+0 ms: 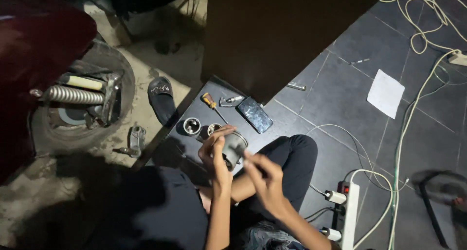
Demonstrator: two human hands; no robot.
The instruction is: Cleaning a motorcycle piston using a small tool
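Left hand (215,152) holds a grey metal cylinder (235,148) above the lap, fingers wrapped round it. Right hand (265,179) works at its lower rim, fingers pinched together; any tool is blurred. Advisable: keep the cylinder steady, and the screwdriver (212,104) and phone (254,114) within reach on the floor.

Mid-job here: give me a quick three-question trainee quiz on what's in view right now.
1. True or false: the left hand holds the grey metal cylinder.
2. What lies just beyond the cylinder on the dark tiles? A) phone B) hammer C) cup
3. Fill in: the white power strip lies to the person's ____ side.

Key: 1 true; 2 A; 3 right.
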